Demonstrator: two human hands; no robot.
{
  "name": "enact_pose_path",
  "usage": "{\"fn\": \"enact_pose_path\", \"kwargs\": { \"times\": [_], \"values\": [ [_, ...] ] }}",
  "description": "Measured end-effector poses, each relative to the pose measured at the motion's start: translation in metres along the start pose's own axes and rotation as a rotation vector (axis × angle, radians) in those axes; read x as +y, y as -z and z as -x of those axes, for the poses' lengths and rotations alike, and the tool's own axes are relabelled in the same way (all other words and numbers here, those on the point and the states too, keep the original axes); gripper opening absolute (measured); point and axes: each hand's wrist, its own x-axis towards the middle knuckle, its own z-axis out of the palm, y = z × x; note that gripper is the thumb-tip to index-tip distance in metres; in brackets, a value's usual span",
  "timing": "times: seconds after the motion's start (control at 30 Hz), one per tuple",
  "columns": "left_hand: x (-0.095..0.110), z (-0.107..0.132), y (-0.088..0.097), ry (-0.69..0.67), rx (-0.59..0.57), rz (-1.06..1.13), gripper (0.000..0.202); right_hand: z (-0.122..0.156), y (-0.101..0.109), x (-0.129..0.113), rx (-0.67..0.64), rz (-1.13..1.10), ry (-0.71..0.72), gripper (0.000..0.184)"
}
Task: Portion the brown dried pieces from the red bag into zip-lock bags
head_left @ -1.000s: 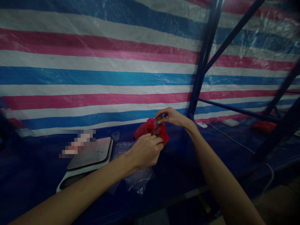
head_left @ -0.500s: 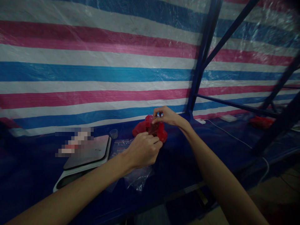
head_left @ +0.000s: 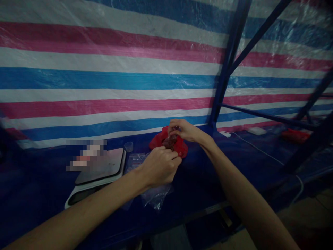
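Note:
A red plastic bag [head_left: 155, 141] lies crumpled and open at the back of the blue table. Over its mouth is a small clear plastic bag [head_left: 169, 141], with something dark reddish showing in or through it. My right hand [head_left: 185, 130] pinches the upper edge of this clear bag between thumb and fingers. Closed in a loose fist, my left hand [head_left: 161, 166] is at the clear bag's lower end and seems to grip it; its fingertips are hidden. Flat clear zip bags [head_left: 155, 198] lie beneath my left hand and forearm.
A digital scale [head_left: 104, 166] stands left, partly behind my left forearm, beside a blurred-out patch. A small clear cup [head_left: 128, 147] is behind the zip bags. Blue metal posts [head_left: 221, 83] rise at the right, near a white plug [head_left: 225, 134] with a cable [head_left: 256, 147]. Striped sheeting [head_left: 109, 81] hangs behind.
The view has shifted slightly, moving everything a little to the right. The clear bag between my hands looks more bunched and lower than before. Both hands keep nearly the same hold.

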Motion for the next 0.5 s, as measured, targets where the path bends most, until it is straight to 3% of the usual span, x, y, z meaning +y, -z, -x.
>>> {"fn": "enact_pose_path", "kwargs": {
  "times": [0.2,0.33,0.5],
  "values": [
    [0.000,0.005,0.000,-0.001,-0.018,0.013,0.012,-0.005,-0.001,-0.014,-0.019,0.280,0.136,0.018],
    [0.000,0.010,0.002,0.013,-0.027,0.022,0.009,-0.016,0.004,-0.023,-0.126,0.363,0.200,0.024],
    [-0.015,0.034,0.021,0.023,0.103,-0.025,0.012,-0.028,0.017,-0.025,-0.232,0.401,0.215,0.024]
  ]
}}
